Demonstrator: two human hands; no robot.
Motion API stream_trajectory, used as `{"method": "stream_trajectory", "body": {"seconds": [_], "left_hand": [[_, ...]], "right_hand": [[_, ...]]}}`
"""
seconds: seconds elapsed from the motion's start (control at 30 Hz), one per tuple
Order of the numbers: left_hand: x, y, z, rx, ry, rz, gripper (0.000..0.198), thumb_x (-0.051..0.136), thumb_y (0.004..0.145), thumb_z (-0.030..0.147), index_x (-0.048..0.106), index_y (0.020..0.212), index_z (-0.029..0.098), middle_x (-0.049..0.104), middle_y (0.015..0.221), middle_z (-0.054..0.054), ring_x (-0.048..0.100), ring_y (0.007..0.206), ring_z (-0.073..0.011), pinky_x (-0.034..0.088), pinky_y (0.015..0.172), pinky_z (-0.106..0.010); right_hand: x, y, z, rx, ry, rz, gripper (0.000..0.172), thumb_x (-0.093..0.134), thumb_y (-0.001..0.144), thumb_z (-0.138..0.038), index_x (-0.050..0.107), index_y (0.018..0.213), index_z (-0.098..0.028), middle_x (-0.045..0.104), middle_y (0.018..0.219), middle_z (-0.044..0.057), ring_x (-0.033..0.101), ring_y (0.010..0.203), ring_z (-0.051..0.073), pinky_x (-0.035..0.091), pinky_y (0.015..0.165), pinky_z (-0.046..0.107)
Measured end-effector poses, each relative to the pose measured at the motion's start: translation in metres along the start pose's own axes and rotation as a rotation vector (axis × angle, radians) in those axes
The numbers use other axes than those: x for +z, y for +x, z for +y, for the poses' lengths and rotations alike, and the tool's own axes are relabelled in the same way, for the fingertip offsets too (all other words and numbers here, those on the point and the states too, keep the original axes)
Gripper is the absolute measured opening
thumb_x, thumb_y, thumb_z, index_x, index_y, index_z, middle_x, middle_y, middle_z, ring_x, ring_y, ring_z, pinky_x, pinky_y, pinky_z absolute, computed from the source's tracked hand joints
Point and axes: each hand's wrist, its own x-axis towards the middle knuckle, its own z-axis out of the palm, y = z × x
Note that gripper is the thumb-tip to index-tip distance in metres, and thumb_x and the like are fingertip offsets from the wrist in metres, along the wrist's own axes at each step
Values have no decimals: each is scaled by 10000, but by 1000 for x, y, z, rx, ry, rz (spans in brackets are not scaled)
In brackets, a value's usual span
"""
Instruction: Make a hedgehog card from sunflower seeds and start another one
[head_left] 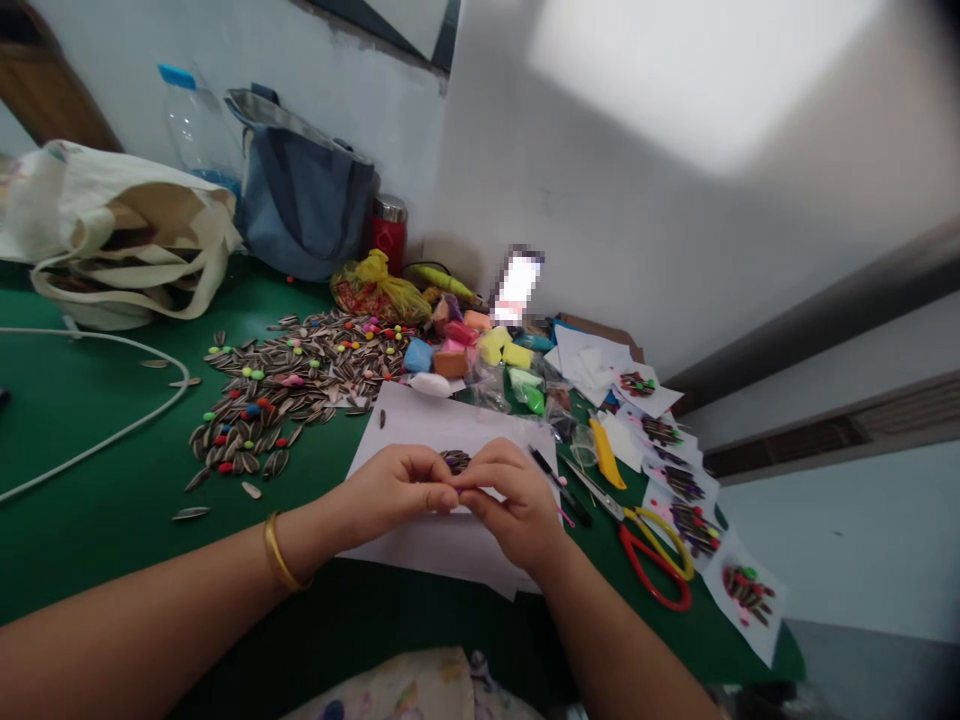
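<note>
Left hand: pinched shut, tips meeting the other's.
Right hand: pinched likewise; anything held is hidden.
Seed cluster: on paper, just beyond both hands.

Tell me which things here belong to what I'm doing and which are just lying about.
In use: left hand, right hand, white paper, seed cluster, seed pile, clay blocks.
Lying about: tote bag, blue bag, bottle, red flask, scissors.

A green counter carries striped black-and-grey sunflower seeds dotted with red, yellow, green and blue beads. The sheet of paper is white, the scissors red and yellow, the bag blue, the bangle gold.
</note>
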Motion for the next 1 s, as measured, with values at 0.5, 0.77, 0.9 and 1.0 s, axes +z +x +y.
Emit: {"method": "stream_trajectory", "body": {"seconds": [0.5,0.77,0.9,1.0], "left_hand": [[-3,3,-1,-36,-132,69,237,790,685,354,718,840,189,727,864,-31,637,816,-173,483,772,-284],[-11,6,-2,21,-33,224,331,557,864,447,734,832,169,672,736,-38,613,753,-175,488,707,-295],[-18,10,-6,74,-125,317,364,711,776,412,718,1089,226,722,929,-40,645,913,-191,503,831,-309],[-20,13,-6,116,-181,347,357,743,750,409,722,1054,224,731,925,-40,661,918,-193,514,855,-323]], "right_hand": [[-32,2,32,95,-244,-94,399,573,926,-287,568,1325,-280,657,1102,59,559,1058,221,449,938,388],[-67,-8,92,441,-855,-8,403,559,851,-167,655,1240,-209,639,1166,118,514,1067,293,396,927,435],[-64,-7,90,465,-892,8,271,564,862,-184,720,1082,-212,675,1025,99,535,975,274,385,862,393],[-65,-5,83,415,-846,131,197,543,880,-195,721,965,-199,670,964,86,541,959,261,390,867,384]]}}
